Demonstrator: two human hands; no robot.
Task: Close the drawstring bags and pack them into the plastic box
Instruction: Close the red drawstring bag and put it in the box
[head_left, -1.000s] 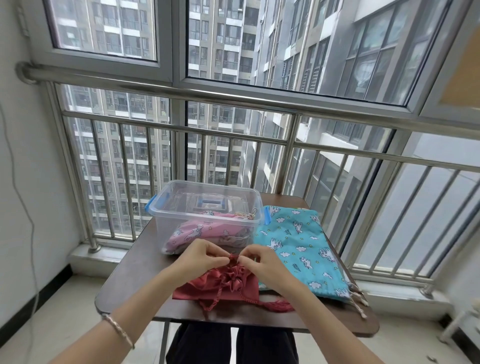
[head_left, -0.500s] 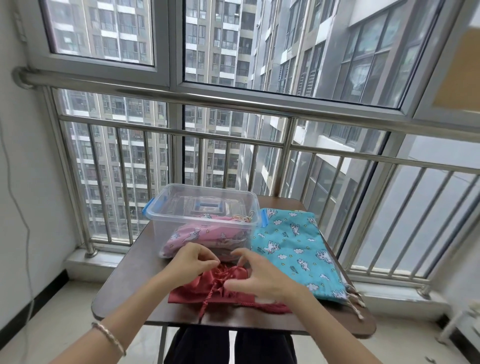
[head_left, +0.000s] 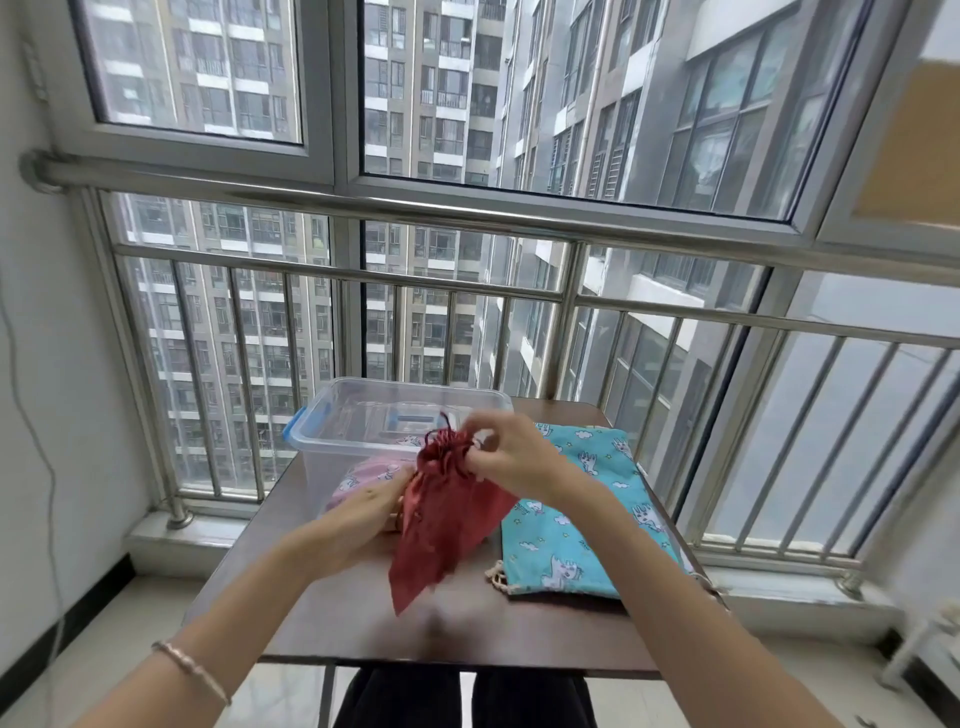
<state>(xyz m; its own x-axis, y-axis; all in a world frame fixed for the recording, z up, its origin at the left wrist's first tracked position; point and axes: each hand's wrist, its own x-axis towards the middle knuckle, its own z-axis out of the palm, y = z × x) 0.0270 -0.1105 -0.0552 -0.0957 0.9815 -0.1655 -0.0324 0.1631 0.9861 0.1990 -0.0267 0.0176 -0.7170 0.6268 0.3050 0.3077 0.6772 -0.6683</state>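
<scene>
A red drawstring bag (head_left: 441, 525) hangs lifted off the table, its gathered neck at the top and its bottom corner pointing down. My right hand (head_left: 511, 460) pinches the bag's neck and cords in front of the box. My left hand (head_left: 366, 512) touches the bag's left side lower down. The clear plastic box (head_left: 332, 441) with blue latches stands at the table's far left; a pink patterned bag (head_left: 363, 480) lies inside it. A turquoise unicorn-print bag (head_left: 576, 525) lies flat on the right half of the table, its drawstrings at the near edge.
The small brown table (head_left: 467, 629) stands against a steel window railing (head_left: 467, 291). My knees show beneath the near edge. A white wall with a hanging cable lies to the left.
The red bag has gone from lying on the table to hanging in the air, raised by my right hand at its cinched neck. My left hand shifted to its side.
</scene>
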